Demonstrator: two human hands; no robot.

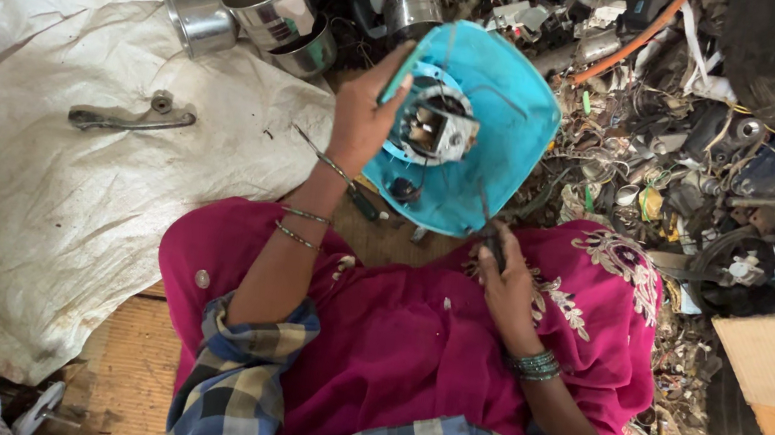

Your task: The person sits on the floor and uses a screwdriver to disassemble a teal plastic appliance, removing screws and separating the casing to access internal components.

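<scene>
Scrap heap [682, 138] around held blue housing [495, 132]

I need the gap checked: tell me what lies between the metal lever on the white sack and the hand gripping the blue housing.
In the head view, only bare white sack lies between the metal lever and the left hand on the blue housing.
</scene>
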